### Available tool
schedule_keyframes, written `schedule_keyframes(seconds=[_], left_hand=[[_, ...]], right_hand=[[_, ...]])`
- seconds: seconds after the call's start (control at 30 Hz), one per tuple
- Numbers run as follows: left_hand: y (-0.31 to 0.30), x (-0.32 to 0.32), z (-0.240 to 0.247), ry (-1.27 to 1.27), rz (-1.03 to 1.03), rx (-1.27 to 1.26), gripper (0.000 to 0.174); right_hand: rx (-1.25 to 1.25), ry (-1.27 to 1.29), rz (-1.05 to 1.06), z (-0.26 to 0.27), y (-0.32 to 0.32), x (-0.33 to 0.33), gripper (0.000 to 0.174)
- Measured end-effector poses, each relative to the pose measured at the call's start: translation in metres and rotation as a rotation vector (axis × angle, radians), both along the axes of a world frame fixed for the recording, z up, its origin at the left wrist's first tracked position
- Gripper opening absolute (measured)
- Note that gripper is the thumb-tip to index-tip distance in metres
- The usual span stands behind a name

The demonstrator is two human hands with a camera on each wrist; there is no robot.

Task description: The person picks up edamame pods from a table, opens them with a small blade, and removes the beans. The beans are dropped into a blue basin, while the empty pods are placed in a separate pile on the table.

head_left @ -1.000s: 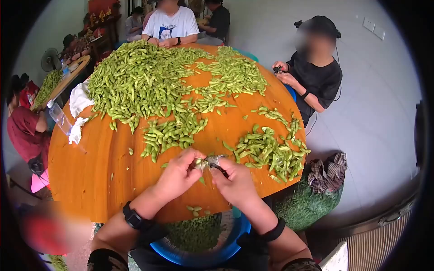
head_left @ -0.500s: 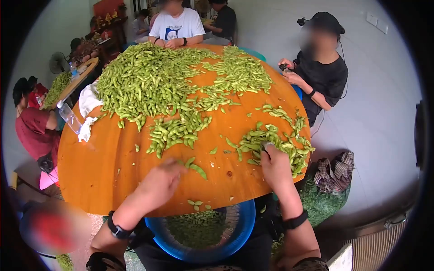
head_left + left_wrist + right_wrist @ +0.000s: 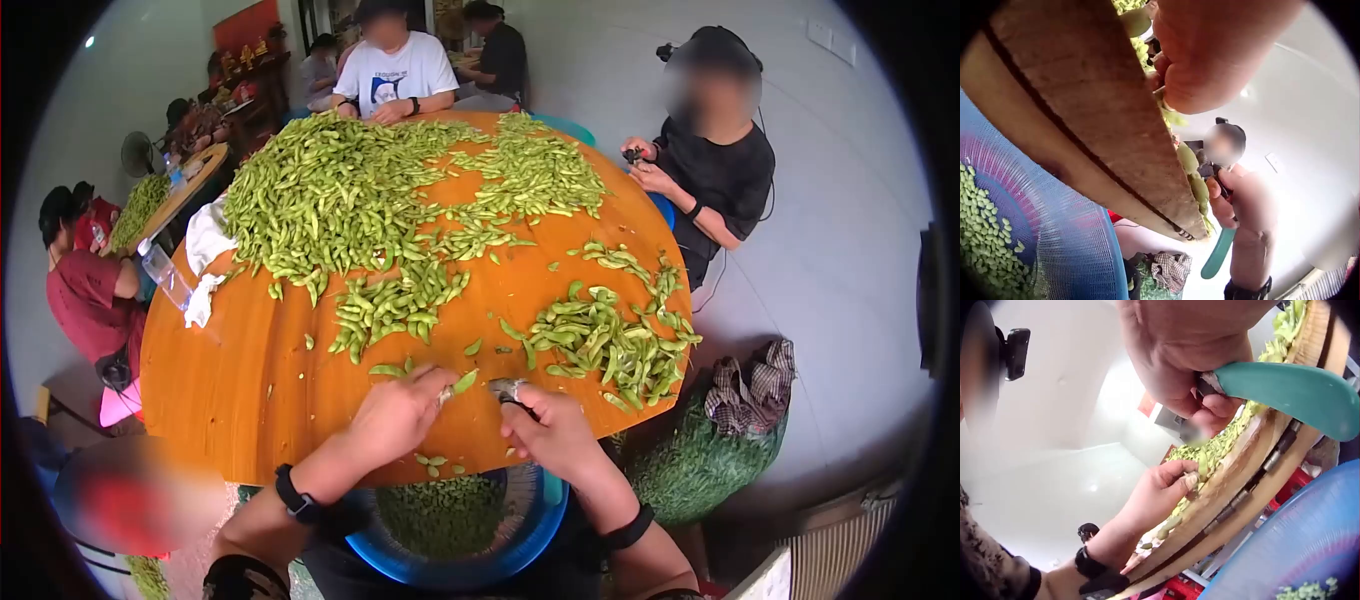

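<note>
In the head view my left hand is over the table's near part, pinching a green soybean pod between thumb and fingers. The pod stands up from the fingertips in the right wrist view. My right hand, a short way to the right, grips a tool with a grey metal head. Its curved teal handle sticks out from the palm; I cannot tell its exact kind. Below the table edge sits a blue basin with shelled green beans in it.
A large heap of pods covers the wooden table's far left, with smaller piles nearby, including one at the right. A plastic bottle lies at the left edge. Across sit other people; a full green sack stands on the right.
Both hands were together at first, then apart, the right over the right-hand pile. Now they are near each other again, and the left holds a pod. The head view has shifted slightly.
</note>
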State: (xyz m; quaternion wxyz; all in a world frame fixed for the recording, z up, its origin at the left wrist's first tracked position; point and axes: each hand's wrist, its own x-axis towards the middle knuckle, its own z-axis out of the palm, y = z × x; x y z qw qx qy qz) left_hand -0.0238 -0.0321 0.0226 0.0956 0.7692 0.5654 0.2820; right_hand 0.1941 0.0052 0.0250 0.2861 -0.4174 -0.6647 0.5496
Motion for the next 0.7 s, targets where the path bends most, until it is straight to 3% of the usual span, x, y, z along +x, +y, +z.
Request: schedule_keyframes(seconds=[0.03, 0.1, 0.17, 0.2, 0.3, 0.5, 0.63, 0.7], left_hand=[[0.000, 0.004, 0.001, 0.005, -0.011, -0.002, 0.029], [0.001, 0.010, 0.002, -0.591, -0.059, -0.295, 0.033], [0.004, 0.011, -0.001, -0.679, -0.052, -0.378, 0.036], [0.004, 0.010, -0.003, -0.767, -0.038, -0.462, 0.039], [0.010, 0.006, -0.018, -0.699, -0.169, -0.329, 0.034], [0.009, 0.011, -0.022, -0.442, -0.127, -0.055, 0.040], [0.011, 0.008, -0.028, -0.503, -0.111, -0.071, 0.036], [0.012, 0.005, -0.027, -0.676, -0.151, -0.234, 0.033]], right_hand=[[-0.230, 0.070, 0.004, 0.004, -0.001, -0.002, 0.018], [-0.264, 0.122, 0.035, 0.002, 0.001, -0.003, 0.017], [-0.426, 0.362, 0.072, -0.003, 0.003, -0.006, 0.015], [-0.426, 0.360, 0.071, -0.004, 0.003, -0.008, 0.015], [-0.492, 0.415, -0.002, -0.006, 0.002, -0.011, 0.013], [-0.484, 0.423, 0.022, -0.005, -0.001, -0.014, 0.012], [-0.505, 0.437, -0.004, -0.003, 0.000, -0.020, 0.012], [-0.511, 0.447, -0.008, -0.004, 0.003, -0.021, 0.013]])
